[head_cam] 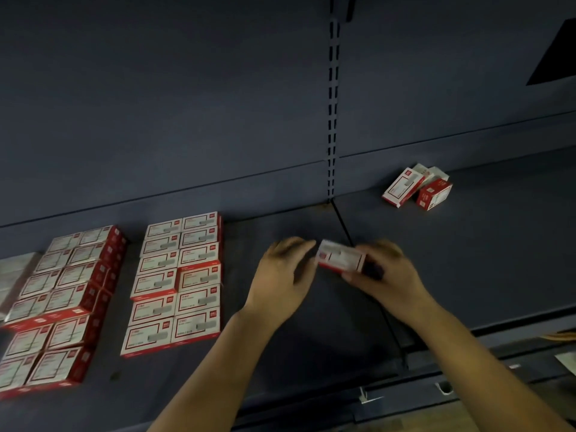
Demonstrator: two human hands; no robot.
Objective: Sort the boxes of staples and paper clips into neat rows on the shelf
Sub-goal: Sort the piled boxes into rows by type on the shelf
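Clearly the right hand (pixel 385 269) pinches a red-and-white box (pixel 340 256) by 1 end while the left hand (pixel 282 275), fingers relaxed, grips nothing, so it may tip or drop onto the shelf (pixel 311 353).

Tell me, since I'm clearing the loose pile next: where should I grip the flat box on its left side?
Probably across its two long edges, from above and the front. The flat box lies face up, angled toward the back wall, with its left edge free. Its right edge sits close against the upright box, so that side may be tight for fingers.
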